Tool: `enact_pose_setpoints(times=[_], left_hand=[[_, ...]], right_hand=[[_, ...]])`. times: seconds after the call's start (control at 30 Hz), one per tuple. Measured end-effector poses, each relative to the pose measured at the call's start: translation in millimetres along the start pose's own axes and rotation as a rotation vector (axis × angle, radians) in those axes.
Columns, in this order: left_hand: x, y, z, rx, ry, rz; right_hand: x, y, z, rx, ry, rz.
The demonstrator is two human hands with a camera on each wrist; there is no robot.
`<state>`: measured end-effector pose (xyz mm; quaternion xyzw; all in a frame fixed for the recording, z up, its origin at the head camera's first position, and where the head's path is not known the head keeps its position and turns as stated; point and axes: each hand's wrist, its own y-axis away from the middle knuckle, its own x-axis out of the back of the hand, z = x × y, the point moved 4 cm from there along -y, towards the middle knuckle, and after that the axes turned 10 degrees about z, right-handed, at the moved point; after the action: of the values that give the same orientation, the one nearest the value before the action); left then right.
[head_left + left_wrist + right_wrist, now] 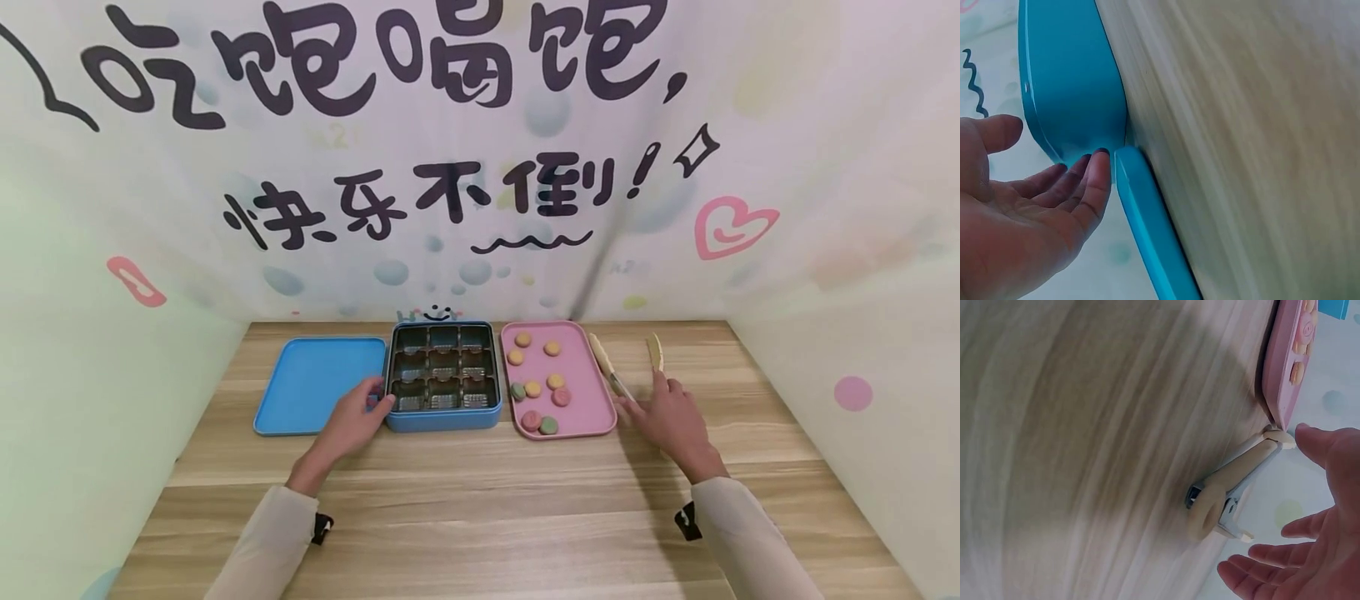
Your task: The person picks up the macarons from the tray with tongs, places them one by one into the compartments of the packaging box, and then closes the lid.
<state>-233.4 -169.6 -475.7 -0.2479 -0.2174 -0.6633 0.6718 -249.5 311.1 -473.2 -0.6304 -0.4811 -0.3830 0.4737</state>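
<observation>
I have my left grip (354, 423) relaxed, fingers apart, at the left side of the blue box (442, 422). My right grip (673, 419) spreads apart near the tongs (1238, 469), which lie on the surface (487, 517) right of the pink tray (588, 404).

Lid (322, 383) left of box (442, 422), tray (588, 408) right, 9 macarons (552, 348) on tray, tongs (602, 355) farther right
</observation>
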Motion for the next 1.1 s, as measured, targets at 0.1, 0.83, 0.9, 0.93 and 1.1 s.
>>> enact_pose_setpoints(times=[0.1,0.83,0.9,0.93,1.1], left_hand=[[-2.9,0.3,-2.1,0.033,0.008,-0.012],[-5.7,-2.8,-5.7,0.108,0.035,-0.013],[-5.2,-2.7,-6.4,0.104,0.034,-0.019],[-4.9,-2.7,-6.7,0.104,0.034,-0.021],[-4.1,-3.0,-6.9,0.096,0.028,-0.027]], right_hand=[[-3,-0.7,2,-0.014,-0.006,-0.03],[-14,-5.3,12,-0.054,-0.044,-0.071],[-16,-5.1,14,-0.06,-0.047,-0.072],[-16,-5.1,15,-0.068,-0.051,-0.072],[-17,-6.6,19,-0.11,-0.098,-0.062]])
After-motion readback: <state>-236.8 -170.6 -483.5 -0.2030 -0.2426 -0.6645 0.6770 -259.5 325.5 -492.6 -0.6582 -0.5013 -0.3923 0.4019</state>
